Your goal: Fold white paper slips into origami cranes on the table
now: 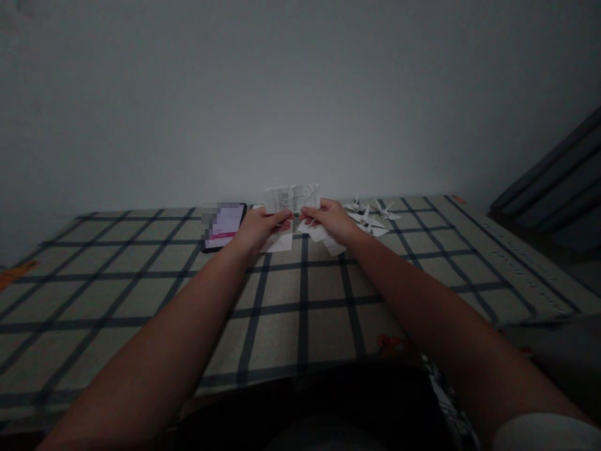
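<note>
Both of my arms reach forward over a checked cloth [282, 294]. My left hand [261, 228] and my right hand [328, 219] each pinch the lower edge of a white printed sheet of paper [292, 198], held upright between them. More white paper pieces [325, 238] lie on the cloth under my hands.
A phone [223, 225] with a lit screen lies just left of my left hand. Several small folded white paper shapes [370, 218] sit to the right of my right hand. A plain wall rises behind; dark fabric [554, 181] hangs at the far right.
</note>
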Motion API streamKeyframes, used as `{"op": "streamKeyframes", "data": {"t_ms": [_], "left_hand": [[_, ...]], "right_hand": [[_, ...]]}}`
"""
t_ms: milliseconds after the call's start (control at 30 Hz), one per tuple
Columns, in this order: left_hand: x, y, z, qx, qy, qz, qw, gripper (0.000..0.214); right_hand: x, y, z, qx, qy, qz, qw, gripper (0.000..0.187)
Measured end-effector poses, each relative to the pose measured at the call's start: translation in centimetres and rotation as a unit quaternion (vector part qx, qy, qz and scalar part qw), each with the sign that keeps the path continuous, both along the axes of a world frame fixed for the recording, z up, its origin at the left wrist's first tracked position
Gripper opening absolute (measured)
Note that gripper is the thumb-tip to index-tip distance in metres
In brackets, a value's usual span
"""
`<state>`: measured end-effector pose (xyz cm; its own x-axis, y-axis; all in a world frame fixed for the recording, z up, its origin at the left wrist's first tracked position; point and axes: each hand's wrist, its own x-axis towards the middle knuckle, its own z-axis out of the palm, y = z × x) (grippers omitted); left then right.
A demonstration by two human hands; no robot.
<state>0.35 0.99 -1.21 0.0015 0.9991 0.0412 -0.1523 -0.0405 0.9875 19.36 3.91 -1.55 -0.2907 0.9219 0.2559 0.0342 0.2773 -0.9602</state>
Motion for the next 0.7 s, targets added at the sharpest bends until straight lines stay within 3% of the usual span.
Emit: {"op": "streamKeyframes", "data": {"t_ms": [167,400,700], "left_hand": [[-0.12,0.00,-0.38,0.026,0.021,-0.017,0.999,0.038],[0.08,-0.22,-0.44,0.058,-0.002,-0.010,0.998,0.042],[0.33,-0.32,-0.40,0.034,0.004,-0.008,0.999,0.041]], "right_hand": [[0.14,0.08,-0.09,0.010,0.018,0.013,1.000,0.018],[0.16,-0.06,-0.25,-0.041,0.098,0.093,0.990,0.028],[0.03,0.02,-0.36,0.007,0.028,0.031,0.999,0.024]]}}
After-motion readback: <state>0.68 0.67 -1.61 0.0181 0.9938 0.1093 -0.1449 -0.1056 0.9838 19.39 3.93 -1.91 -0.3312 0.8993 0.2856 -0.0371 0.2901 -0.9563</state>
